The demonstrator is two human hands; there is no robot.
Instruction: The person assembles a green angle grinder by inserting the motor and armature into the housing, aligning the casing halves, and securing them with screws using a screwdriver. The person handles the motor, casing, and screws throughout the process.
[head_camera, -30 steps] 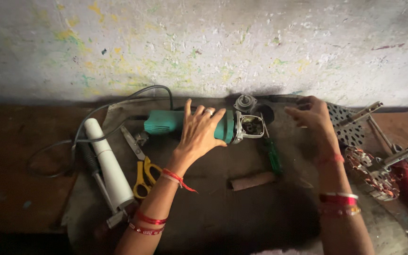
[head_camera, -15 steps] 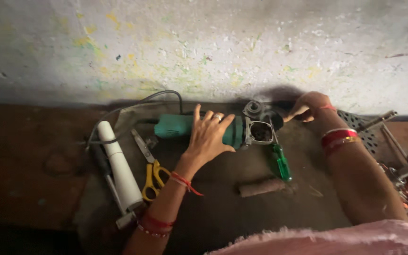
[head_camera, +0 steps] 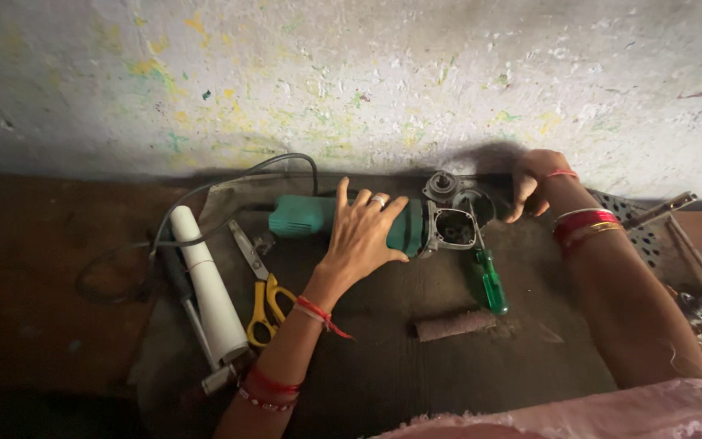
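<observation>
Fingers (head_camera: 383, 213) of the left hand (head_camera: 363, 240) lie spread over the green grinder (head_camera: 310, 216); right hand (head_camera: 534, 183) curled beside its head.

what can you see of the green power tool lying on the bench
The teal-green plastic-bodied angle grinder lies on its side on the dark mat, parallel to the paint-flecked wall. Its grey metal gear head at the right end is open, showing a dark cavity. A grey power cord loops from its left end. The left hand rests flat on the body; the right hand is just beyond the head. A green-handled screwdriver lies just below the head.
</observation>
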